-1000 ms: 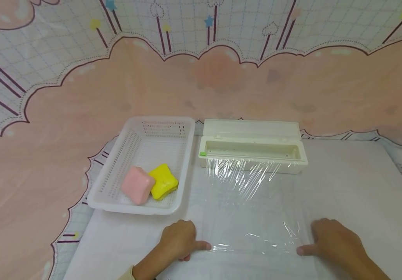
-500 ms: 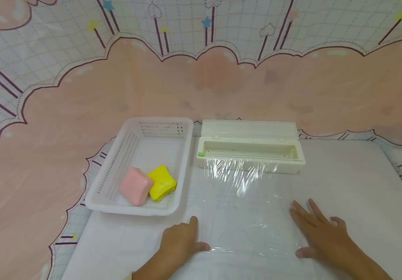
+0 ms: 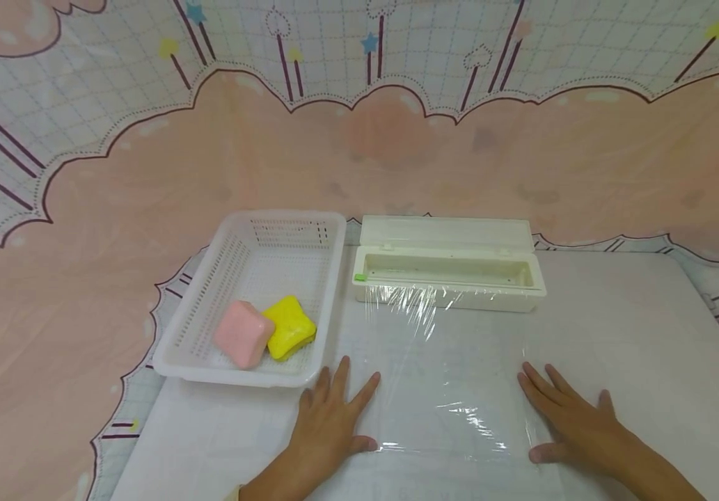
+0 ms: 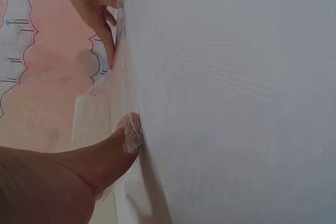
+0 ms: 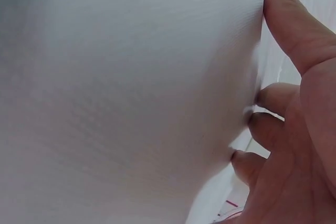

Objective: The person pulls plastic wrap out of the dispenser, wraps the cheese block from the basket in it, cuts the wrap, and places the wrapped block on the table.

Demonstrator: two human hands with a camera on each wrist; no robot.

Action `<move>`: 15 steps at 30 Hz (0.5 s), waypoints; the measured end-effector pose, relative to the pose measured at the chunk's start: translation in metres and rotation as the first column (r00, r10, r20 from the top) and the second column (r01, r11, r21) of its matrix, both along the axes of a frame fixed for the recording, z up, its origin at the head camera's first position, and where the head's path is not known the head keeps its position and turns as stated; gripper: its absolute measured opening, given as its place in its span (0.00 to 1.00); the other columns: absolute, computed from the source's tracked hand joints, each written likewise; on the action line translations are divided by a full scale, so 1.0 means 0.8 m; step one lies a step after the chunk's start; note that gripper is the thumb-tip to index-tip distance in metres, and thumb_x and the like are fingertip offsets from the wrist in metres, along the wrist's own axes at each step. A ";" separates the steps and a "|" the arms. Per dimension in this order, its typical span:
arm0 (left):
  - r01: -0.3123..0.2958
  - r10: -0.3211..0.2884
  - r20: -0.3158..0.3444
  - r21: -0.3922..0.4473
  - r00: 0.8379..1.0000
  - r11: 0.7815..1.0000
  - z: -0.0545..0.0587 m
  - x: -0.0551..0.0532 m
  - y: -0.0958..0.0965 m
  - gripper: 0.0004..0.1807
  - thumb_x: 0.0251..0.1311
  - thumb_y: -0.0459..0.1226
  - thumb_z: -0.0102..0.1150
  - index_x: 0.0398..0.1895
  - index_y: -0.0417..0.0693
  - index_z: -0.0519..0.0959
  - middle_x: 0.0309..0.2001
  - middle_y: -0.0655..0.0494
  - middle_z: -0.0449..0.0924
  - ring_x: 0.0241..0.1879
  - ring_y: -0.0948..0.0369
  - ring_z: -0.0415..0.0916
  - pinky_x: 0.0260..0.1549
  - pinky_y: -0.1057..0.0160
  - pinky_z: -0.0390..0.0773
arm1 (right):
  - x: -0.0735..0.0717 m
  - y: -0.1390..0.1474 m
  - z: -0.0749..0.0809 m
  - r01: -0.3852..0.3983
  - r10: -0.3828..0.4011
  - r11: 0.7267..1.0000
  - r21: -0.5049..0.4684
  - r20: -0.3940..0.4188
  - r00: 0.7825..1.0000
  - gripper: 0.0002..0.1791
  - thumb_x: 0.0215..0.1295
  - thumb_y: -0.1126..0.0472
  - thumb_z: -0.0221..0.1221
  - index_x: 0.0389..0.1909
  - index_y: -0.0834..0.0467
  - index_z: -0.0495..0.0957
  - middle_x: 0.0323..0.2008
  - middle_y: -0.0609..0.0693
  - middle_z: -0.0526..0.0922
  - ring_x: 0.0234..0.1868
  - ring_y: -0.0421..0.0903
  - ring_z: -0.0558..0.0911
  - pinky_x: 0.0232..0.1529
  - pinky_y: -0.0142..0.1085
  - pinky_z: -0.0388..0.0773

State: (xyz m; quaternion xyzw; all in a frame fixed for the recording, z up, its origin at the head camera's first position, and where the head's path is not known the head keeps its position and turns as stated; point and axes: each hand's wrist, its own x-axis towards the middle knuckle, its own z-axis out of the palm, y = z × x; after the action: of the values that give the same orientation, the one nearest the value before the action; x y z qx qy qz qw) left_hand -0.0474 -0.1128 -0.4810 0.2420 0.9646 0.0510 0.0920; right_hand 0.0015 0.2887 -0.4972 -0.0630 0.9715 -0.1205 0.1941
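Clear plastic wrap (image 3: 424, 396) runs from the front of an open white box (image 3: 497, 300) towards the person, over the white table (image 3: 635, 313). Left hand (image 3: 324, 424): fingers spread, thumb at wrap's near left corner, wrap clinging to thumb tip in left wrist view. Right hand (image 3: 578, 421): fingers spread, fingertips on table, at wrap's right edge. White basket (image 3: 240, 378) left of box, holding pink block (image 3: 243, 334) touching yellow star (image 3: 290, 328).

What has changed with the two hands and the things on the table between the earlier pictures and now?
The left hand and the right hand uncurled, fingers now spread forward; thumbs stayed by the near corners of the plastic film. The open box and the basket stayed put.
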 end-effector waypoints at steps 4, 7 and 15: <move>-0.023 0.020 0.103 0.031 0.995 0.999 0.003 -0.004 -0.001 0.56 0.46 0.61 0.74 0.79 0.72 0.57 0.80 0.36 0.48 0.75 0.28 0.50 0.55 0.16 0.60 | -0.001 0.000 0.002 0.014 -0.014 1.000 -0.015 0.025 1.000 0.71 0.39 0.23 0.67 0.82 0.47 0.47 0.82 0.55 0.48 0.79 0.68 0.48 0.51 0.89 0.33; -0.014 0.012 0.120 0.016 0.993 1.000 0.003 -0.005 -0.004 0.55 0.48 0.64 0.71 0.80 0.73 0.55 0.80 0.37 0.48 0.76 0.29 0.49 0.55 0.15 0.58 | 0.000 0.000 0.002 0.013 -0.013 1.000 -0.019 0.015 1.000 0.71 0.39 0.23 0.67 0.83 0.46 0.46 0.82 0.55 0.49 0.79 0.68 0.48 0.51 0.89 0.33; 0.061 -0.061 0.009 -0.067 0.998 0.996 -0.005 -0.002 -0.015 0.50 0.57 0.69 0.58 0.81 0.73 0.52 0.81 0.42 0.50 0.76 0.33 0.54 0.61 0.25 0.65 | 0.002 0.002 -0.002 0.014 -0.014 1.000 -0.028 -0.004 1.000 0.71 0.37 0.21 0.66 0.83 0.42 0.45 0.82 0.54 0.51 0.80 0.66 0.48 0.51 0.89 0.33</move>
State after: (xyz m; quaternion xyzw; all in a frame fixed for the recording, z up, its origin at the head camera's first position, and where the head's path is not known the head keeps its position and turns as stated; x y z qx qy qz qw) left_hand -0.0489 -0.1247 -0.4846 0.2681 0.9575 0.0164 0.1048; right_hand 0.0032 0.2902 -0.4988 -0.0593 0.9706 -0.1352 0.1902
